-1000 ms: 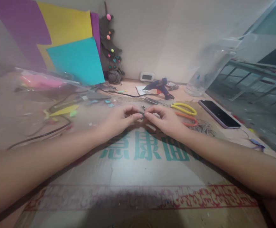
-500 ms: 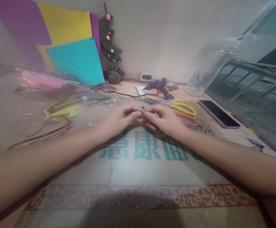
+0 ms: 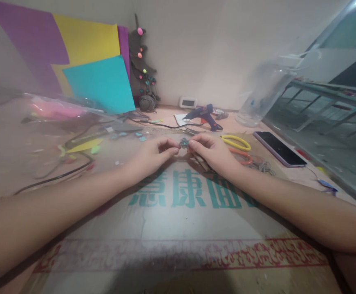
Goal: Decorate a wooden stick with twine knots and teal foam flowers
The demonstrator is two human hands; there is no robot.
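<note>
A small grey flower-like piece with teal specks [image 3: 184, 142] is pinched by the thumb and fingers of my right hand [image 3: 213, 150], which hold it at its right side. Just left of it, my left hand [image 3: 161, 152] is closed, thumb against fingertips, a small gap from the piece. Whatever those left fingertips may hold is too small to make out. Below the right hand's fingers shows a thin stick-like thing, partly hidden. Scissors with one yellow and one orange handle [image 3: 236, 143] lie beyond and right of that hand, their blades partly covered by it.
A blue glue gun [image 3: 207, 116] and a white digital clock [image 3: 187, 102] stand by the wall. To the right are a phone [image 3: 278, 148], grey cord [image 3: 262, 165] and a clear plastic jug [image 3: 262, 96]. Coloured sheets [image 3: 99, 85], a black cable [image 3: 55, 176] and scraps lie left.
My hands have moved slightly apart. The grey piece, earlier mostly covered between both sets of fingertips, now shows in my right hand. The whole view has shifted a little.
</note>
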